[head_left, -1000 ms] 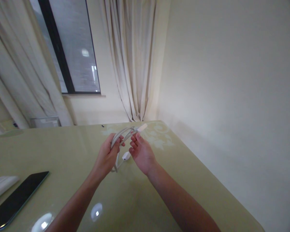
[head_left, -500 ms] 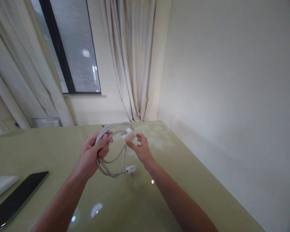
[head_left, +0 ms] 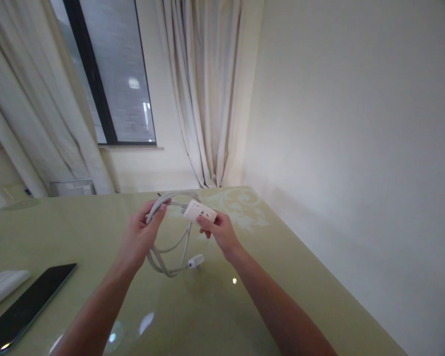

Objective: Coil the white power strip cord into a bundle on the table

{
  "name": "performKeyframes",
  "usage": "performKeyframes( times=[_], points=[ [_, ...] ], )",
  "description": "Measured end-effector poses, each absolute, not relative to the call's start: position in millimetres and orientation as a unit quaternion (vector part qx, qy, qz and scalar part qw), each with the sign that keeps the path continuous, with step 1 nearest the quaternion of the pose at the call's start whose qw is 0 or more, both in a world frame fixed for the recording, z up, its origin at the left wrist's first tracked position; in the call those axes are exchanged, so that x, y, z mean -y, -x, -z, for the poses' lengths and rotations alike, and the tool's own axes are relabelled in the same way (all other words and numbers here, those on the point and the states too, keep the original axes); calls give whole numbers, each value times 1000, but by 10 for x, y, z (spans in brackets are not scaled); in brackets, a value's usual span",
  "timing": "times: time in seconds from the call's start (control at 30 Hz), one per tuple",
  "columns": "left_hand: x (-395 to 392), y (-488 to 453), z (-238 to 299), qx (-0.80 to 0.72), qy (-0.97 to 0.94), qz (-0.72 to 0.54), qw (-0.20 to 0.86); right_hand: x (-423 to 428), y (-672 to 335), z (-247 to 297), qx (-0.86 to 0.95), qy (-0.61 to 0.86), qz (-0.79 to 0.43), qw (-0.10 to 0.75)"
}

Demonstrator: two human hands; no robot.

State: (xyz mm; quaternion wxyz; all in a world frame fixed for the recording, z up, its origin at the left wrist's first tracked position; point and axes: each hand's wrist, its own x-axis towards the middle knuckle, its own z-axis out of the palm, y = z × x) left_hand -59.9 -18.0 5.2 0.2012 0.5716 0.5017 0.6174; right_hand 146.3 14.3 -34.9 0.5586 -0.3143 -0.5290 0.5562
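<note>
A coiled grey-white extension cord (head_left: pixel 162 267) is held up above the table. My left hand (head_left: pixel 141 230) is closed round the left side of the coil, thumb on top. Between the thumb and fingers of my right hand (head_left: pixel 222 232) is the cord's white socket block (head_left: pixel 199 211), its socket holes turned up toward me. The white plug (head_left: pixel 196 261) hangs from the lower end of the coil, prongs pointing down. Part of the cable is hidden behind my left fingers.
The glossy green table (head_left: pixel 282 277) runs to a white wall on the right. A black phone-like slab (head_left: pixel 29 301) and a white object (head_left: pixel 7 287) lie at the left. Curtains (head_left: pixel 203 89) and a window stand behind the far edge.
My right hand has turned the socket block so its socket face shows more, with the fingers now further round it. The plug has swung slightly left.
</note>
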Motion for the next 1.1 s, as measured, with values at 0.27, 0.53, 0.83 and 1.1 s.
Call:
performKeyframes(
  times=[0.27,0.53,0.83,1.1],
  points=[
    [371,179,27,-469,-748,-470,-20,34,-1229,407,526,344,-561,538],
    [352,309,-46,-394,-806,-435,75,57,-1255,339,358,331,-654,578],
    [140,618,42,-601,-696,-389,60,98,-1189,277,292,313,-726,538],
    [-91,986,223,-630,-537,-524,202,122,-1658,-59,213,262,-785,520]
  ],
)
